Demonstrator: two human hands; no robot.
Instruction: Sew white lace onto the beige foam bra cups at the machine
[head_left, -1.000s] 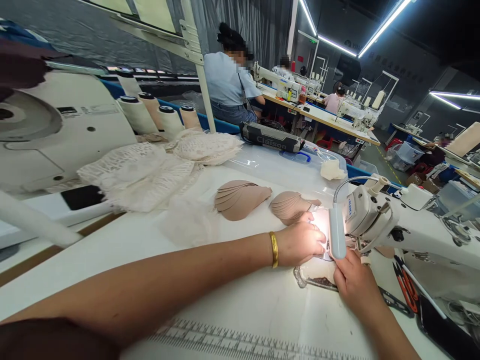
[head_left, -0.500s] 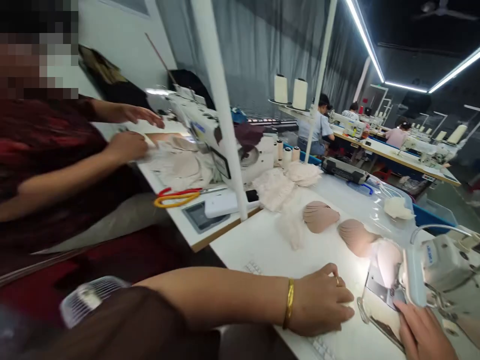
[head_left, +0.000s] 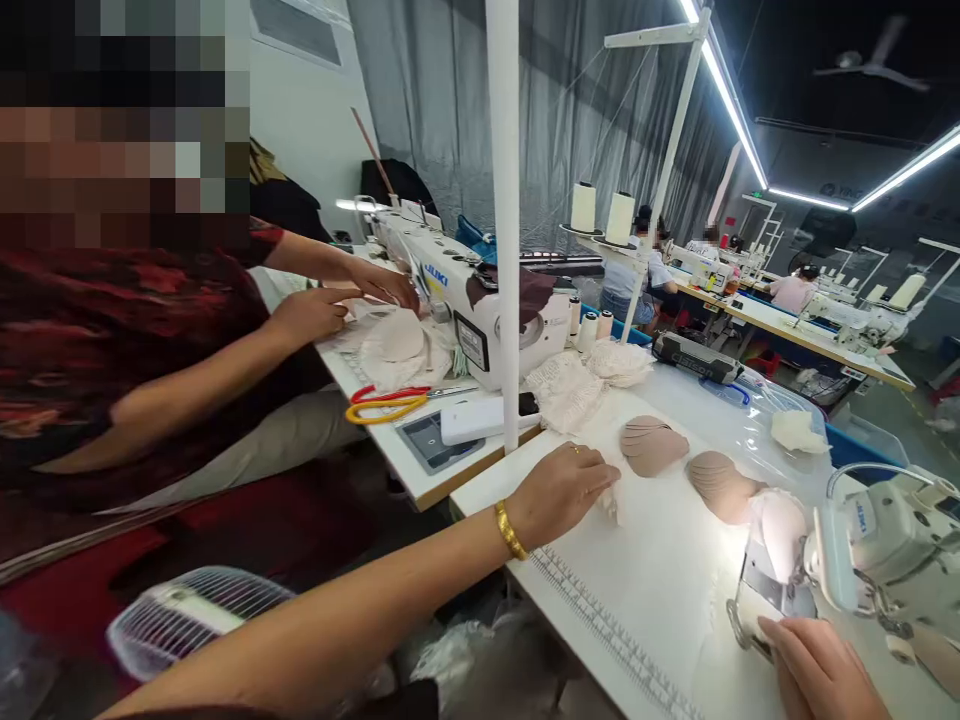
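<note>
My left hand [head_left: 562, 490], with a gold bangle on the wrist, lies on the white table [head_left: 660, 590]. Its fingers are curled together on a small sheer white fabric piece [head_left: 609, 503], just left of two stacks of tan bra cups [head_left: 651, 445] [head_left: 720, 485]. At the bottom right, my right hand [head_left: 817, 668] rests flat on pale fabric [head_left: 731, 625] beside the sewing machine [head_left: 892, 545]. A pale cup [head_left: 780, 520] sits lit under the machine's lamp [head_left: 832, 570].
A pile of white lace [head_left: 566, 390] lies behind my left hand. A white pole [head_left: 504, 230] rises at the table's corner. On the left a co-worker sews at the neighbouring machine [head_left: 465, 300], with red-and-yellow scissors [head_left: 382, 403] nearby. A clear plastic box [head_left: 750, 405] stands at the back.
My view has swung left. My left hand has left the needle area and moved left to the sheer fabric piece by the lace. My right hand stays by the machine.
</note>
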